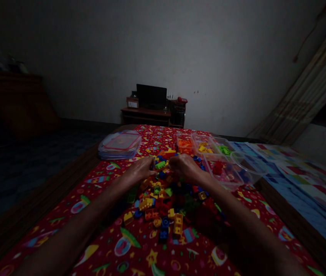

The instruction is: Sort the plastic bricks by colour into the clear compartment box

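Note:
Over the far part of a loose pile of toy building bricks (161, 203), both bare hands face each other with a small gap between them. My left hand (143, 168) is curled, its thumb below the fingers; something dark shows between them, too dim to name. My right hand (183, 165) is bent with its fingers turned inward and closed; what they hold, if anything, is hidden. A bright green brick (160, 165) shows in the gap between the hands. Yellow, red, blue and green bricks lie nearer to me, among them a yellow brick (178, 224).
Clear plastic boxes at the right hold orange bricks (185, 145), yellow bricks (204, 148), light green bricks (224, 150) and red bricks (217, 168). Stacked lids (120, 145) lie at the left. A red patterned cloth (94, 214) covers the surface. Beyond stands a monitor (151, 96).

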Motion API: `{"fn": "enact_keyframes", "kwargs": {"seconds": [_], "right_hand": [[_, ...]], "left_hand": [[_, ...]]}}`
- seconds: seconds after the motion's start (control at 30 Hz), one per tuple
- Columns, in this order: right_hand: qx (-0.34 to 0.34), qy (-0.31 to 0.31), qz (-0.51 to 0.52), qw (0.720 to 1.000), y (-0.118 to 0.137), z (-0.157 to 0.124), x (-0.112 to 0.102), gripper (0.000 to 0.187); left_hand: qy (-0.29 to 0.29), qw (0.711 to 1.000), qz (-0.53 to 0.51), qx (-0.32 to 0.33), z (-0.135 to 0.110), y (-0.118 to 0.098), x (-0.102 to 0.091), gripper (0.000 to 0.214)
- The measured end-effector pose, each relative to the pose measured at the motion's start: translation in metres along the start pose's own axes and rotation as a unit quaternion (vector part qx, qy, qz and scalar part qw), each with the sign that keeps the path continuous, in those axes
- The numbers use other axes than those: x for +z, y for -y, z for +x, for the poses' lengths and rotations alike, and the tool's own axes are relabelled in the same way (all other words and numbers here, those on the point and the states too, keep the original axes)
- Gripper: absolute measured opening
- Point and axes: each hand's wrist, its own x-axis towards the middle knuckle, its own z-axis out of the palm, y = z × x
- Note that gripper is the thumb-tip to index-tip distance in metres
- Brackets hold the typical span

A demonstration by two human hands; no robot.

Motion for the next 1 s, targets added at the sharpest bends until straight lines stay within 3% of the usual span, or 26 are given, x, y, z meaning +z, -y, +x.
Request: {"fn": "enact_keyframes", "kwargs": {"seconds": [0.1,0.23,0.37,0.47,0.67,0.77,0.87,1.0], "right_hand": [[-0.031,0.040,-0.030,0.998,0.022,-0.018,0.019,0.023],[-0.045,0.017,-0.086,0.995,0.031,-0.027,0.034,0.015],[-0.028,-0.009,-0.087,0.996,0.031,-0.029,0.038,0.015],[0.010,0.000,-0.027,1.000,0.026,-0.026,0.033,0.013],[0.105,0.008,0.100,0.989,0.000,-0.019,0.007,0.024],[0.161,0.018,0.086,0.983,-0.021,-0.020,0.001,0.025],[0.200,-0.032,0.029,0.979,-0.037,-0.024,-0.003,0.021],[0.168,-0.085,-0.011,0.982,-0.028,-0.030,-0.012,0.021]], "left_hand": [[-0.005,1.000,0.009,0.025,-0.004,-0.003,0.005,0.019],[-0.006,0.998,-0.010,0.060,-0.005,-0.008,0.007,0.022],[-0.009,0.999,-0.037,0.004,-0.001,-0.013,0.000,0.034],[-0.034,0.996,-0.082,-0.034,0.003,-0.016,-0.007,0.043],[-0.086,0.980,-0.171,-0.044,0.007,-0.019,-0.009,0.051],[-0.099,0.980,-0.168,-0.030,0.006,-0.020,-0.007,0.046],[-0.111,0.982,-0.154,-0.011,0.005,-0.021,-0.006,0.042],[-0.110,0.983,-0.147,0.008,0.005,-0.021,-0.007,0.042]]}}
